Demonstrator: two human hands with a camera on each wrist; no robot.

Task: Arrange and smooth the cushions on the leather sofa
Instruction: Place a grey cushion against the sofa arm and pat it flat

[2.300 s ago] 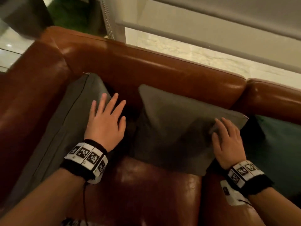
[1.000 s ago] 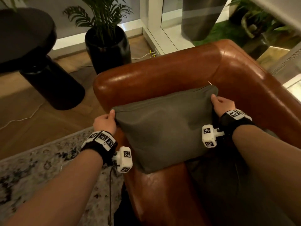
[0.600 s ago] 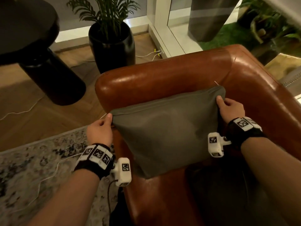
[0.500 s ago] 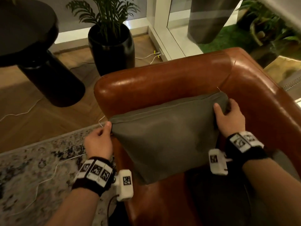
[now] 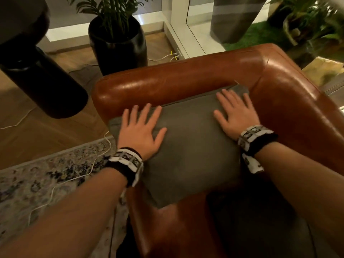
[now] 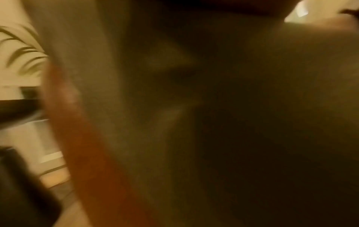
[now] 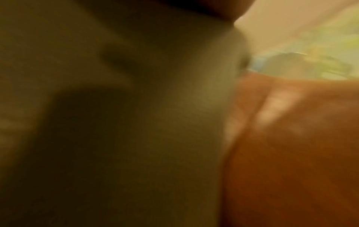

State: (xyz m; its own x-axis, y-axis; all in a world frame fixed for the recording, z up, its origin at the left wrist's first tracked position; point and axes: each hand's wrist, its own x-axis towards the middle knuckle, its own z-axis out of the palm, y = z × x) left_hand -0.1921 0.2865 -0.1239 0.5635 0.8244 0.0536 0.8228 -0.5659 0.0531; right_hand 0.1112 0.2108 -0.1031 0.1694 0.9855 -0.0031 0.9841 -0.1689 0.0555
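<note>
A grey-green cushion (image 5: pixel 188 146) leans against the armrest of the brown leather sofa (image 5: pixel 167 84) at its corner. My left hand (image 5: pixel 141 125) lies flat on the cushion's upper left part, fingers spread and straight. My right hand (image 5: pixel 234 112) lies flat on its upper right part near the top corner, fingers also straight. Both wrist views are blurred; the left wrist view shows grey cushion cloth (image 6: pixel 174 122) beside orange leather (image 6: pixel 81 138), the right wrist view cushion cloth (image 7: pixel 136 122) next to leather (image 7: pixel 291 153). A second dark cushion (image 5: pixel 260 229) lies on the seat at lower right.
Beyond the armrest stand a black pot with a palm (image 5: pixel 117 43) and a black round side table (image 5: pixel 37 71) on the wooden floor. A patterned rug (image 5: pixel 46 174) with a white cable (image 5: pixel 78 177) lies at the left. A window frame (image 5: pixel 178 28) rises behind.
Both hands have let go of the cushion's top corners and now lie flat on its face with fingers spread. The cushion has settled against the armrest.
</note>
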